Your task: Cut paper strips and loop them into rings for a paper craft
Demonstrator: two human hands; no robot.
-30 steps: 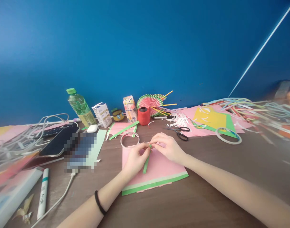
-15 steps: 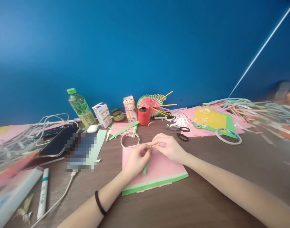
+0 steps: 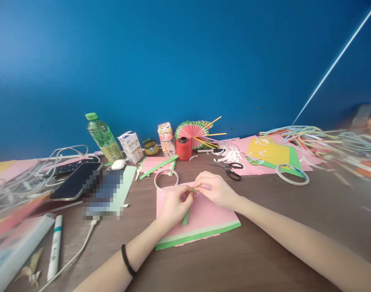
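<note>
Over a pink paper sheet (image 3: 210, 215) with a pale and green border along its near edge, my two hands meet fingertip to fingertip. A narrow green paper strip (image 3: 186, 217) hangs down from the pinch of my left hand (image 3: 177, 205). The fingers of my right hand (image 3: 215, 188) are pinched together at the strip's upper end; whether they grip the strip itself is too small to tell. Just beyond my left hand a roll of tape (image 3: 166, 179) lies flat, touching the sheet's far corner.
Black-handled scissors (image 3: 232, 170) lie beyond my right hand. Behind stand a red thread spool (image 3: 184, 149), a folded paper fan (image 3: 193, 133), a drink carton (image 3: 166, 140) and a green-capped bottle (image 3: 105, 140). Another tape roll (image 3: 303, 181) lies right; a phone (image 3: 76, 181) and marker (image 3: 54, 248) lie left.
Almost nothing differs. My hands stay in the same place, with only a very slight shift of the fingers at the green strip.
</note>
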